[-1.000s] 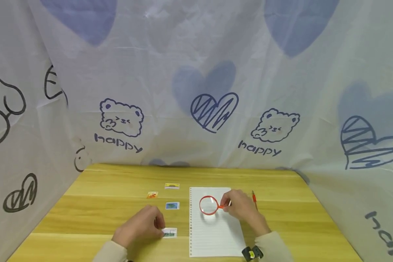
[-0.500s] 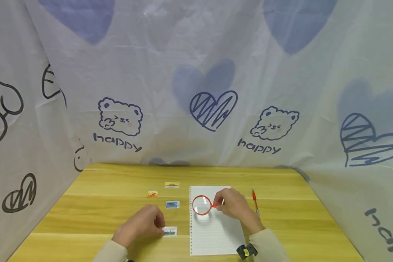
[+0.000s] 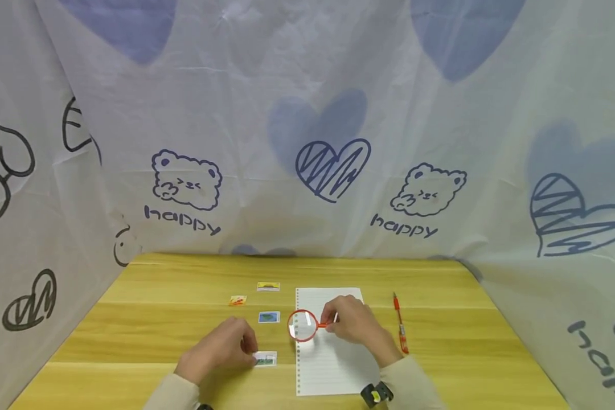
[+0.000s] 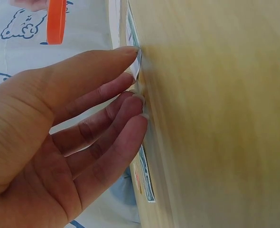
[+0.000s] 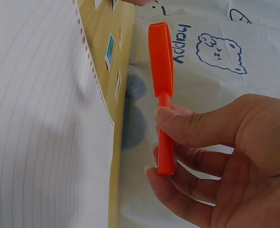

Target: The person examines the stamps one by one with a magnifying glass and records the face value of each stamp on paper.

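On the near half of the wooden desk [image 3: 159, 330], the left hand [image 3: 220, 348] rests beside a green-and-white stamp [image 3: 266, 359], thumb and forefinger lightly pinching its left edge while the remaining fingers curve down close to the wood. The stamp lies just past those fingertips, its printed side mostly uncovered, to the left of the lined sheet [image 3: 333, 373] and apart from it. The right hand [image 3: 352, 320] has its fingers clamped round the handle of a red magnifying glass [image 3: 303, 326]; the lens, raised off the desk, overlaps the sheet's punched left margin and sits up and to the right of the pinched stamp, not over it. The step in hand looks like setting up to view a stamp through the lens. The next move would seem to call for carrying the glass left and toward the person until it covers the stamp, at a steady height, with the left fingers holding the edge without hiding the print. The blue stamp [image 3: 269, 317] lies nearer the lens, so aiming matters.
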### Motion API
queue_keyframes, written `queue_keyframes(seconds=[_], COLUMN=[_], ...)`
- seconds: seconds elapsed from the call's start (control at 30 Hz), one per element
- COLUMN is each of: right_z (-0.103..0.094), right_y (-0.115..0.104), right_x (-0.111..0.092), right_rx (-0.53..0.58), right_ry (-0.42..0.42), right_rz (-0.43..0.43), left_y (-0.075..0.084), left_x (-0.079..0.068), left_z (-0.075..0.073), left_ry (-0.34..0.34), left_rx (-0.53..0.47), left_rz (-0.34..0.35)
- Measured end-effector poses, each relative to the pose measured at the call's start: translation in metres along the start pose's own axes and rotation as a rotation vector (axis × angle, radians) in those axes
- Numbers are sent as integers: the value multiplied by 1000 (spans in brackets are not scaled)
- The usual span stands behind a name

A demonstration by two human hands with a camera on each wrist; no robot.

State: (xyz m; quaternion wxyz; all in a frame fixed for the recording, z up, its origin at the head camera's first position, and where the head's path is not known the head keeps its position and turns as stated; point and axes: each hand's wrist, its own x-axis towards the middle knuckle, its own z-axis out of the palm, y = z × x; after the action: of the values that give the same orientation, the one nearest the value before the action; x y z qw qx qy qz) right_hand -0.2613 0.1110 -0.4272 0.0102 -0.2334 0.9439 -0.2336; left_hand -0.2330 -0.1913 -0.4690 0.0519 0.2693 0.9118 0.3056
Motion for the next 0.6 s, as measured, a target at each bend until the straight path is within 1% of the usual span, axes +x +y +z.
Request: queue_keyframes(seconds=[0.3, 0.6], right_z=[8, 17], right_y=[-7, -17], right_x=[1, 4], right_rx=[9, -28], right_ry=[-26, -40], right_rz=[-7, -26], left_y=[1, 0], left_x=[0, 0], left_z=[-1, 0], left_ry=[3, -9], left_rx=[7, -6], left_rz=[-4, -9])
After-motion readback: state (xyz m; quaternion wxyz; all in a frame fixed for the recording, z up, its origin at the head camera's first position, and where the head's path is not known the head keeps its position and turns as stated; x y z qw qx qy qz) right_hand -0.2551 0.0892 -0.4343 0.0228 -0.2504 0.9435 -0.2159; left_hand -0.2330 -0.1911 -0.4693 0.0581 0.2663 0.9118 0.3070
